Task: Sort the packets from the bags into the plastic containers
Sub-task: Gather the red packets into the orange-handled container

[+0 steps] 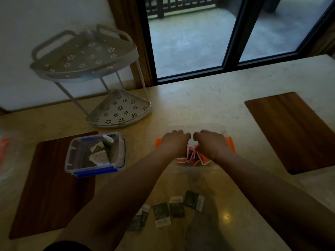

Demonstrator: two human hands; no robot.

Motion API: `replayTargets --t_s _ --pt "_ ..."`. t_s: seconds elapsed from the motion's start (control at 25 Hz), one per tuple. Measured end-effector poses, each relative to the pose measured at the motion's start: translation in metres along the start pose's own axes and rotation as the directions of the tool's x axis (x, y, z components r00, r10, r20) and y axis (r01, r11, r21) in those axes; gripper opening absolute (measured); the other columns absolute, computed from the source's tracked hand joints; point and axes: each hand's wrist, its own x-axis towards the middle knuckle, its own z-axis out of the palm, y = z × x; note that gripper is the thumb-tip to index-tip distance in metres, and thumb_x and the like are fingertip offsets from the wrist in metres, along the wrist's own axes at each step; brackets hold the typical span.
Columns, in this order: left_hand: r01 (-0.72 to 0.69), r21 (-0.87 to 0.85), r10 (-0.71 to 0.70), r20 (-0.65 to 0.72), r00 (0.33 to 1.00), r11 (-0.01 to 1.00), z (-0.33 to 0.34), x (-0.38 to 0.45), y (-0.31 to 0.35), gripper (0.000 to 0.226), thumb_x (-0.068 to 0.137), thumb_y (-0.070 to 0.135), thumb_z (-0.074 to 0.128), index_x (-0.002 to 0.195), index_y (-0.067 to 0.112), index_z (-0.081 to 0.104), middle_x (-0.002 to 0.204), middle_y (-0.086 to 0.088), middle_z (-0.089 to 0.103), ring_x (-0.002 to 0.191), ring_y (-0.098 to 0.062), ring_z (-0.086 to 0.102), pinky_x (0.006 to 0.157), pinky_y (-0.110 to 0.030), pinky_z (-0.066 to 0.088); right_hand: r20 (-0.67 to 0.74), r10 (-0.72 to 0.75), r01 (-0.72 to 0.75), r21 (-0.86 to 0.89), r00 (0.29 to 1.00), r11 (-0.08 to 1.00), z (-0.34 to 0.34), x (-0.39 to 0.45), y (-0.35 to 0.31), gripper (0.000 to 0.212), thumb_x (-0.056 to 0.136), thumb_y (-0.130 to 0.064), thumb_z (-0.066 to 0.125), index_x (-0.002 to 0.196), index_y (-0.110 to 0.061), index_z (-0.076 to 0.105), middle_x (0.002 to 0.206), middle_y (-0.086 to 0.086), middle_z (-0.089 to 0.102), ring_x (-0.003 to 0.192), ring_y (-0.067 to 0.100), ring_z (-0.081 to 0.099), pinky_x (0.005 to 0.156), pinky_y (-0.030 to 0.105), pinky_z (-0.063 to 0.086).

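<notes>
A clear plastic container with orange clips [231,142] stands on the counter in front of me. My left hand [175,140] and my right hand [211,142] hover side by side over it, knuckles up and fingers curled downward. A bunch of red packets [192,157] sits under and between the two hands inside this container; the hands seem to grip it, though the fingertips are hidden. A second clear container with blue clips [95,172] stands to the left and holds white and dark packets [98,153]. Several dark packets [176,208] lie loose on the counter near me.
A grey two-tier corner rack [118,107] stands at the back left. The blue-clipped container rests on a wooden board [49,192]; another wooden board [293,131] lies at the right. A faint clear plastic item with orange [4,151] shows at the left edge. Glass doors are behind the counter.
</notes>
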Motion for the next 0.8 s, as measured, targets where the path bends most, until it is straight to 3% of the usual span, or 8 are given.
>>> replayTargets --t_s 0.24,0.4,0.6,0.8 --pt "-0.022 -0.076 0.008 -0.184 0.983 0.997 -0.021 -0.050 -0.013 0.051 0.091 0.019 0.060 0.139 0.025 0.044 0.135 -0.007 0.051 0.121 -0.027 0.048 0.088 -0.039 0.046 -0.160 -0.003 0.010 0.045 0.987 0.999 -0.031 -0.030 -0.025 0.039 0.090 -0.046 0.058 0.120 -0.020 0.056 0.114 0.004 0.065 0.095 0.022 0.063 0.076 0.035 0.054" --pt "-0.033 -0.175 -0.019 -0.289 0.957 0.984 -0.012 -0.086 -0.025 0.045 0.091 0.019 0.061 0.134 0.025 0.050 0.133 -0.005 0.054 0.118 -0.023 0.051 0.091 -0.037 0.049 -0.233 -0.051 0.068 0.063 0.971 0.996 -0.038 -0.059 -0.049 0.037 0.092 -0.049 0.052 0.115 -0.020 0.058 0.110 0.002 0.066 0.090 0.018 0.063 0.074 0.030 0.051" --pt "-0.012 -0.290 -0.077 -0.291 0.954 0.957 0.012 -0.119 -0.043 0.031 0.091 0.018 0.059 0.122 0.024 0.059 0.122 -0.003 0.059 0.106 -0.020 0.057 0.089 -0.037 0.052 -0.131 -0.165 0.174 0.057 0.977 0.983 -0.031 -0.089 -0.068 0.034 0.092 -0.051 0.050 0.105 -0.021 0.059 0.103 -0.001 0.067 0.081 0.015 0.062 0.065 0.025 0.045" --pt "0.029 -0.362 -0.109 -0.202 0.973 0.932 0.054 -0.154 -0.057 0.023 0.093 0.019 0.058 0.115 0.021 0.063 0.118 0.000 0.062 0.103 -0.014 0.058 0.090 -0.031 0.050 -0.082 -0.194 0.197 0.030 0.978 0.980 -0.004 -0.107 -0.076 0.031 0.089 -0.052 0.054 0.102 -0.025 0.061 0.103 -0.001 0.067 0.088 0.015 0.062 0.075 0.032 0.050"
